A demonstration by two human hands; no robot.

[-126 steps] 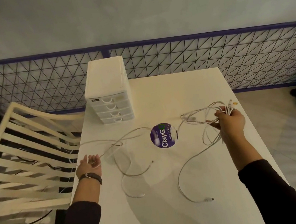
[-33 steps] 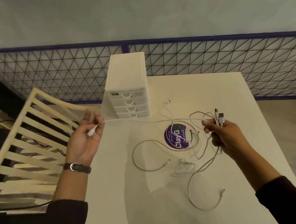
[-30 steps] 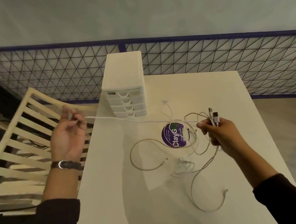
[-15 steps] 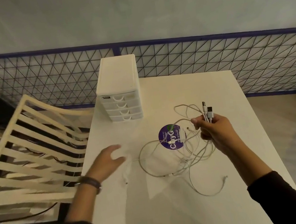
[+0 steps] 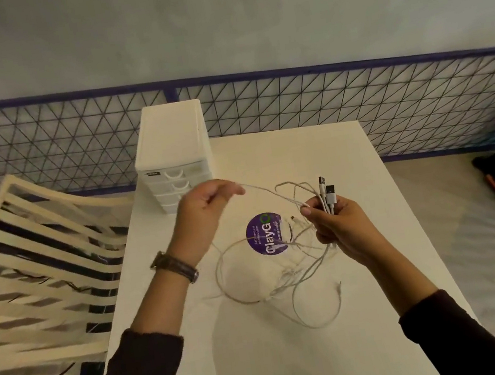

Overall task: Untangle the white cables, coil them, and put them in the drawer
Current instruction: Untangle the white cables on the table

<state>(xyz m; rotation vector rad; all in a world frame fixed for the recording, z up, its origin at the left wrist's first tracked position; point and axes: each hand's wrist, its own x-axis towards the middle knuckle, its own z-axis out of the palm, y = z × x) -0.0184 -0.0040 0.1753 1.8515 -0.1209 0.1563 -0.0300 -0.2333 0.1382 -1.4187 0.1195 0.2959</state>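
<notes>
You're untangling right now: left hand (image 5: 207, 206) pinching one thin white cable strand (image 5: 273, 195), right hand (image 5: 339, 221) gripping the plug ends (image 5: 330, 193). Next, probably teasing that strand free.

Canteen-style seating area, it seems.
A purple ClayGo sticker (image 5: 259, 229) is lying on the white table (image 5: 301, 373); a slatted chair (image 5: 56, 194) is standing alongside, a mesh railing (image 5: 355, 99) running behind.

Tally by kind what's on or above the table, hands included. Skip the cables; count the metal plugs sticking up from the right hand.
hands: 2 (left hand, right hand)
drawer unit: 1
purple sticker: 1
wristwatch: 1
metal plugs: 2
white cables: tangled, not counted
total: 7
</notes>
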